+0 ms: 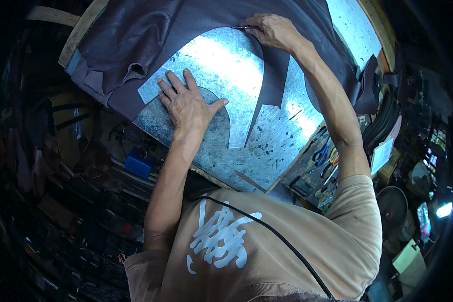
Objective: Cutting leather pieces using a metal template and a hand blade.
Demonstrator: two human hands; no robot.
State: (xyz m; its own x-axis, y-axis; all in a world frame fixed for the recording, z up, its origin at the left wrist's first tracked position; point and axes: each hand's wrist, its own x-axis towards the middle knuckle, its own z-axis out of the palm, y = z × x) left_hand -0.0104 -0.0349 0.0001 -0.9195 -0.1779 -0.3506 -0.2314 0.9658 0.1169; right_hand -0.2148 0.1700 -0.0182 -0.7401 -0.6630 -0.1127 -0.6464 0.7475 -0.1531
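Note:
A pale grey, arch-shaped template (226,58) lies flat on a dark brown leather sheet (206,14). My left hand (189,105) presses on the template's left arm with fingers and thumb spread, holding nothing. At the template's far curved edge, my right hand (273,31) is closed around a thin, dark, pointed tool (238,27); its tip touches the edge, and its kind cannot be made out. A cut-out strip of leather (274,75) runs along the template's right side, over the spotted metal worktop (267,146).
Folded leather (128,73) bunches at the far left. Blue-handled scissors (320,155) and other hand tools lie on a side ledge at the right. A blue box (138,163) stands below the table's left edge. A narrow scrap (250,181) lies near the front edge.

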